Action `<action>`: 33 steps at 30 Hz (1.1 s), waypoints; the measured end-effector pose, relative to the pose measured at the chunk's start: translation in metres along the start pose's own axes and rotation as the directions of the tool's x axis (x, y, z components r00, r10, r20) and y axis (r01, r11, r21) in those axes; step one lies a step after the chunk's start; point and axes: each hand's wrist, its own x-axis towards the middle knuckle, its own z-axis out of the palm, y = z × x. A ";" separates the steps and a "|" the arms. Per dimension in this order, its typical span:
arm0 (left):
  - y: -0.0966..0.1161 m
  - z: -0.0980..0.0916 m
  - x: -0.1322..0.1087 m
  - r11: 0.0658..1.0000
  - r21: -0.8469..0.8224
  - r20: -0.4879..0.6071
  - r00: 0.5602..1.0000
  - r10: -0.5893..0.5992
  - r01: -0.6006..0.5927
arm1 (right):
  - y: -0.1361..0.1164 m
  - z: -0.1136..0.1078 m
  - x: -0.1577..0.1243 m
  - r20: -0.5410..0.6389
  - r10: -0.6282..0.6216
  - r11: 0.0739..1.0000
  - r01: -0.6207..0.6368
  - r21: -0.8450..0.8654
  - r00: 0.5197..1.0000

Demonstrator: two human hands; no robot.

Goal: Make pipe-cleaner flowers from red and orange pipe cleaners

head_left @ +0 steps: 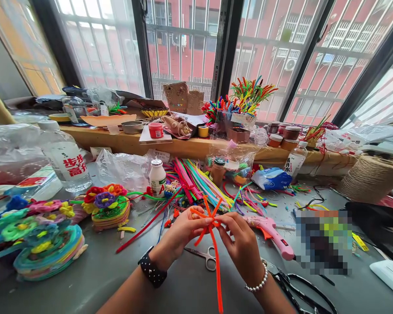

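Observation:
Between both hands is an orange pipe cleaner (218, 266) bent into several short arms that fan out from a centre, with one long tail hanging down toward me. My left hand (186, 233) pinches it near the centre from the left. From the right, my right hand (240, 237) grips it at the centre between thumb and fingertips. Small scissors (207, 258) lie on the table under the hands. A pink hot glue gun (275, 235) rests just right of my right hand. Beyond the hands lies a pile of colourful pipe cleaners (199, 181).
Pipe-cleaner flower pieces (49, 248) sit at left, near a large water bottle (63, 159). A small white bottle (157, 179) and a brown jar (218, 171) stand behind. Large black-handled scissors (306, 290) lie front right; a twine spool (373, 176) stands farther back.

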 end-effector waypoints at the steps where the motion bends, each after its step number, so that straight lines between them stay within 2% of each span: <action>1: 0.000 0.001 0.000 1.000 0.008 -0.010 1.000 0.004 -0.004 | 0.001 -0.001 0.000 -0.007 -0.023 0.999 0.022 -0.024 1.000; 5: -0.001 0.003 0.000 0.998 0.046 -0.041 0.998 0.037 -0.035 | 0.003 -0.003 0.000 -0.013 -0.083 0.992 0.081 -0.099 0.996; 9: -0.003 0.004 0.001 0.988 0.123 -0.034 0.994 0.101 -0.096 | 0.002 -0.001 0.000 -0.017 -0.044 0.995 0.042 -0.095 0.999; 13: -0.002 0.003 0.001 0.971 0.175 -0.001 0.987 0.163 -0.161 | -0.005 0.000 0.002 0.006 0.154 0.987 -0.154 0.033 0.988; 16: 0.000 0.007 -0.002 0.952 0.225 0.011 0.977 0.211 -0.208 | -0.010 0.000 0.005 0.093 0.374 0.901 -0.385 0.198 0.923; 18: 0.001 0.011 -0.004 0.934 0.270 0.012 0.970 0.242 -0.236 | -0.009 0.000 0.006 0.196 0.499 0.768 -0.535 0.352 0.844; 21: 0.003 0.016 -0.006 0.897 0.346 0.008 0.957 0.290 -0.275 | -0.007 0.002 0.007 0.400 0.610 0.439 -0.712 0.548 0.684; 23: 0.003 0.018 -0.007 0.856 0.418 0.010 0.943 0.332 -0.305 | -0.007 0.004 0.007 0.517 0.636 0.208 -0.773 0.599 0.572; 25: 0.003 0.018 -0.007 0.810 0.479 0.021 0.927 0.374 -0.338 | -0.009 0.003 0.007 0.607 0.633 0.018 -0.793 0.609 0.480; 26: 0.003 0.017 -0.007 0.798 0.491 0.025 0.922 0.387 -0.349 | -0.010 0.002 0.007 0.642 0.619 -0.052 -0.792 0.609 0.453; 27: 0.002 0.016 -0.006 0.801 0.485 0.026 0.921 0.389 -0.352 | -0.011 0.001 0.008 0.668 0.597 -0.095 -0.787 0.609 0.445; 28: 0.002 0.014 -0.005 0.819 0.460 0.024 0.927 0.375 -0.344 | -0.011 0.000 0.008 0.680 0.572 -0.096 -0.786 0.611 0.459; 29: 0.002 0.012 -0.004 0.849 0.420 0.016 0.938 0.346 -0.321 | -0.011 -0.002 0.009 0.673 0.552 -0.047 -0.787 0.615 0.493; 30: 0.002 0.010 -0.003 0.885 0.370 0.005 0.953 0.304 -0.284 | -0.010 -0.003 0.009 0.640 0.542 0.058 -0.784 0.618 0.545; 32: 0.003 0.006 -0.001 0.948 0.260 -0.022 0.980 0.197 -0.185 | -0.006 -0.006 0.009 0.475 0.542 0.397 -0.709 0.582 0.693; 33: 0.003 0.004 0.000 0.968 0.212 -0.040 0.988 0.149 -0.137 | -0.004 -0.007 0.009 0.350 0.518 0.590 -0.622 0.515 0.781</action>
